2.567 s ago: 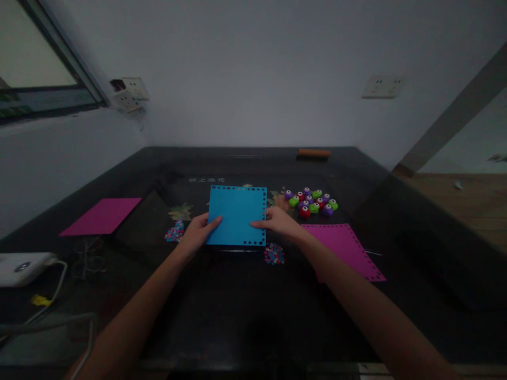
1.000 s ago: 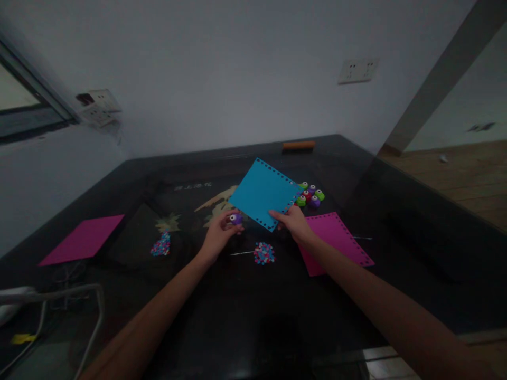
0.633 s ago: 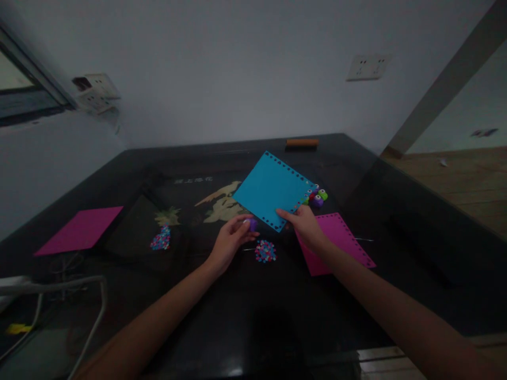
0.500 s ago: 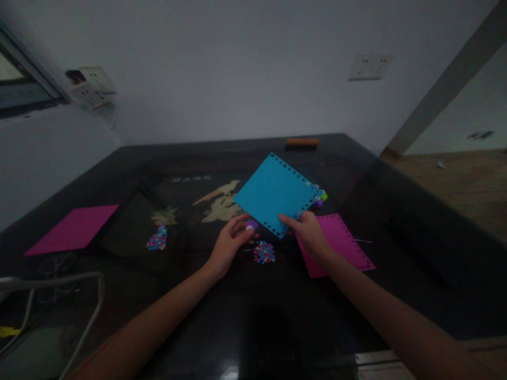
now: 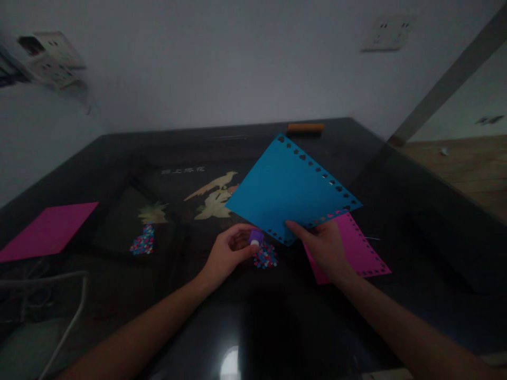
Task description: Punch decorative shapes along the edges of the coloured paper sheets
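My left hand (image 5: 229, 249) grips a small purple and white punch (image 5: 255, 237) between thumb and fingers. A blue sheet of paper (image 5: 285, 190) is pinched at its near edge by my right hand (image 5: 322, 243); small punched shapes run along two of its edges. Just below the punch lies a pile of tiny colored paper pieces (image 5: 266, 257) on the dark table. Partly under the blue sheet and my right hand is a pink sheet (image 5: 360, 248) with punched borders.
On the dark table (image 5: 253, 327), another pink sheet (image 5: 49, 229) lies at the left. Nearer the middle is a second pile of pieces (image 5: 142, 241). An orange-brown cylinder (image 5: 306, 127) rests at the back edge. A white cable or tube (image 5: 81, 301) curves at the lower left.
The blue sheet has come closer to the camera and turned slightly, its right corner reaching farther right. My left hand has turned with the punch, now over the pile's edge. The view has shifted a little.
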The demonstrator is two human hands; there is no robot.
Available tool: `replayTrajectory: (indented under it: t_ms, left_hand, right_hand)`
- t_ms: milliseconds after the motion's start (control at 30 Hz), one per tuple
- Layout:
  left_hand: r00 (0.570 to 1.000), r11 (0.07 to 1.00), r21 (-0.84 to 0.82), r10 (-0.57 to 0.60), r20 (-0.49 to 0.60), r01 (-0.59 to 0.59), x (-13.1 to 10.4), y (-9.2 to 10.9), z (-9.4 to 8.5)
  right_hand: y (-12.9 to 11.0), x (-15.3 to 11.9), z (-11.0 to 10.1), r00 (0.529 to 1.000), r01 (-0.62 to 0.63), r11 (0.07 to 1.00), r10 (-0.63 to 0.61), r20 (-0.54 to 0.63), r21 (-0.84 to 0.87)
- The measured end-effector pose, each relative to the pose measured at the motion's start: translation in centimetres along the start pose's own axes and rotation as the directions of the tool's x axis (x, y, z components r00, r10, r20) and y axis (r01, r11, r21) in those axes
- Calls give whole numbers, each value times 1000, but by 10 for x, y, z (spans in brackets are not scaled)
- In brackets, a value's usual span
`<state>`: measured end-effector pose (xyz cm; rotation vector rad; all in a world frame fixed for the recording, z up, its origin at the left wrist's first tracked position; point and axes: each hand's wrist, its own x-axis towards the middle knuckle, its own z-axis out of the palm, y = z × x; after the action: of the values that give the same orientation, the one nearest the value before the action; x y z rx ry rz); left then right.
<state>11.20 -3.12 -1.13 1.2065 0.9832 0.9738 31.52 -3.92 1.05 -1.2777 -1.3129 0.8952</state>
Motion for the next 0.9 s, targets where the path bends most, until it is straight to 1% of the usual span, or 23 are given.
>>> replayTrajectory:
  t_ms: [100,233,367,533,667,767,900]
  left_hand:
    - [1000,1000,-10,5,11,-5,0,0,0]
    - [1000,1000,-25,-11,-9,10,-1,-1,1]
    - [999,1000,-1,-30,-17,30,-1,-2,1]
    - [1000,999,39,-15,-10,15,-2,-1,1]
    - [1000,999,33,-2,-8,3,-1,-1,2]
    - [1000,1000,17,-9,-28,10,0,-3,1]
    - [998,1000,13,-6,-65,7,1,-5,1]
  right_hand:
    - [0,-2,2,1000,1,1000,-1,0,-3]
    - [1,-2,3,1000,-9,1000,9,29,11]
    - [2,-2,3,999,-13,1000,13,38,6]
    - [2,-3,4,998,-2,1000,3,61,-11]
    - [2,-3,4,997,21,999,-18,76,-46]
    - [2,-4,4,996,19,999,-15,86,-45]
    - [2,-4,7,995,-13,998,19,97,-57]
